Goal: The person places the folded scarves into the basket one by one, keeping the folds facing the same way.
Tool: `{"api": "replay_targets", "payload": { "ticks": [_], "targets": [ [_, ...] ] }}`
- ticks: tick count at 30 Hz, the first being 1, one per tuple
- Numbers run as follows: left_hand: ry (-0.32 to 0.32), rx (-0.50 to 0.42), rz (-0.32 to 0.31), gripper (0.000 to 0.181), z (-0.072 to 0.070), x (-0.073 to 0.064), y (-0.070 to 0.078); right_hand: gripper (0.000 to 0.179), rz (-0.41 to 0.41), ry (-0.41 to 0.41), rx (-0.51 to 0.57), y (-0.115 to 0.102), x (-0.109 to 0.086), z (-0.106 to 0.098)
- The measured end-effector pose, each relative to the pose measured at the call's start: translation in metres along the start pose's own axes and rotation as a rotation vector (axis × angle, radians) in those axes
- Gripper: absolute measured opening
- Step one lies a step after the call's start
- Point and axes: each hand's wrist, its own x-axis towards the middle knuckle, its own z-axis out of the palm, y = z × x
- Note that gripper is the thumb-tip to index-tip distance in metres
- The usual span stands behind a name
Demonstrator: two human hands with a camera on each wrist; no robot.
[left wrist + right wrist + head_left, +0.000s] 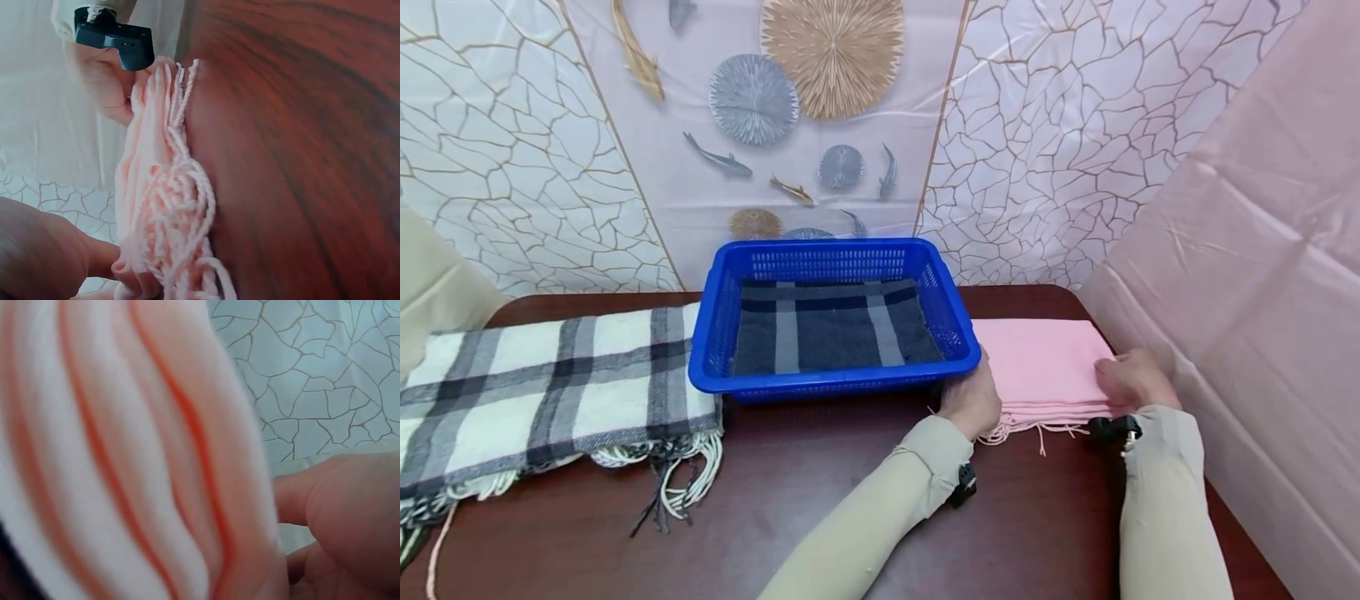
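A pink folded scarf [1041, 358] with a twisted fringe lies on the table to the right of the blue basket; its stacked layers show in the right wrist view. My left hand [972, 403] grips its left end, close against the basket's corner, with the fingertips hidden in the head view. At the other end, my right hand [1138, 379] pinches the edge, thumb on top. In the left wrist view the scarf's fringe [181, 219] hangs between both hands. The blue basket [842, 382] holds a dark grey checked cloth [831, 329] lying flat.
A black-and-white checked scarf [550, 375] with a knotted fringe covers the left part of the brown table [775, 508], reaching the basket's left side. A patterned curtain [1037, 150] hangs behind the table. Pale pink fabric [1247, 275] borders the right edge, beside my right hand.
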Motion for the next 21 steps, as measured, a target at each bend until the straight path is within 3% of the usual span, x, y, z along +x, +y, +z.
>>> {"api": "replay_targets", "payload": {
  "ticks": [4,9,12,16,21],
  "targets": [
    [-0.02,-0.079,0.043,0.035,-0.004,0.0,-0.001,0.054,-0.012,-0.026,0.037,0.0,-0.002,-0.003],
    [-0.082,-0.161,0.008,0.032,-0.008,-0.003,0.004,0.056,-0.011,-0.044,0.029,0.0,-0.004,-0.007],
    [-0.083,-0.179,0.005,0.031,-0.009,-0.004,0.008,0.059,-0.015,-0.059,0.052,-0.001,-0.006,-0.01],
    [-0.044,-0.122,0.058,0.03,-0.008,-0.005,0.014,0.057,-0.014,-0.087,0.144,-0.001,-0.01,-0.016],
    [0.022,0.016,0.161,0.024,-0.005,-0.006,0.018,0.037,-0.012,-0.094,0.236,-0.004,-0.016,-0.021]
  ]
}}
